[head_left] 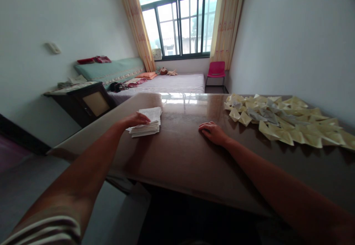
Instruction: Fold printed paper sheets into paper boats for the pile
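A stack of white paper sheets [145, 130] lies on the left part of the brown table [177, 156]. The top sheets show lines of writing or print, too small to read. My left hand [138, 119] is over the stack, its fingers curled onto the upper paper and gripping at its near side. My right hand [213, 132] rests on the bare tabletop, fingers stretched out and a little bent, holding nothing. To the right of it spreads a large group of folded paper pieces [294, 121], mostly cream yellow with some greyish white ones.
A bed [180, 82] stands beyond the table, below the window [180, 23]. At left is a dark cabinet [91, 98] with things on top. A pink chair [216, 70] stands in the far right corner. The table's front edge runs below my forearms.
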`<state>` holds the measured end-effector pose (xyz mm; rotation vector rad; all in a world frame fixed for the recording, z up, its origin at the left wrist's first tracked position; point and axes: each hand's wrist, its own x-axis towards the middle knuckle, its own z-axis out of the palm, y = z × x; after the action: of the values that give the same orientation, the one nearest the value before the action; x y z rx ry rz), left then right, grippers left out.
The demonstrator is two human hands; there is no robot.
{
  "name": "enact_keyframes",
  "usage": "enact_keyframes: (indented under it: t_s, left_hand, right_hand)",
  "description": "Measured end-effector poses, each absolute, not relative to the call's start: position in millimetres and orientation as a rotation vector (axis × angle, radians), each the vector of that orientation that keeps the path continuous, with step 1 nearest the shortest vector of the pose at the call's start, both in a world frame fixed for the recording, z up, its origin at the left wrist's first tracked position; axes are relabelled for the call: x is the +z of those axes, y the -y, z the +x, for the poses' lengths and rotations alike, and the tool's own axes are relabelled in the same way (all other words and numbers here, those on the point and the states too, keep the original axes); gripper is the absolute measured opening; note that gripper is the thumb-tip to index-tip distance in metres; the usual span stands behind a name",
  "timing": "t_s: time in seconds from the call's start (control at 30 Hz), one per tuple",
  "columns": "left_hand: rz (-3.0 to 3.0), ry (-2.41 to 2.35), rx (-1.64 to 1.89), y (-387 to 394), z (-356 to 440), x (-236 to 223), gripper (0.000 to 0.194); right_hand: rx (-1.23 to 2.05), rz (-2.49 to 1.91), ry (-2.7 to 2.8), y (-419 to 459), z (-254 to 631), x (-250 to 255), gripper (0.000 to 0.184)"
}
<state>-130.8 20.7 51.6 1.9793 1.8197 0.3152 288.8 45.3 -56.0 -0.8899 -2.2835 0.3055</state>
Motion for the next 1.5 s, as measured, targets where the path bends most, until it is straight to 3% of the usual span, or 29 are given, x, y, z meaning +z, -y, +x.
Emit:
enact_keyframes:
  t_s: [0.37, 0.67, 0.93, 1.2, 1.5]
  left_hand:
    - [2.055, -1.775, 0.213, -23.1, -140.9, 48.5, 0.056]
    - [2.123, -1.884, 0.029, -32.9, -131.8, 42.9, 0.041]
    - [2.066, -2.129, -0.257, -58.1, -109.9, 40.6, 0.054]
    - [1.938, -2.073, -0.230, -66.9, -117.5, 43.7, 0.054]
    - [1.964, -2.201, -0.183, -62.2, -120.5, 38.5, 0.036]
  right_hand:
    - [0.295, -0.867, 2.281, -48.4, 289.6, -60.1, 0.021]
    - [0.273, -0.877, 2.280, -45.7, 289.1, -57.9, 0.020]
    - [0.274, -0.881, 2.297, -44.7, 289.2, -56.2, 0.021]
    - [0.286, -0.893, 2.307, -44.3, 289.2, -55.9, 0.021]
    - [0.300, -0.890, 2.295, -43.0, 289.0, -54.5, 0.021]
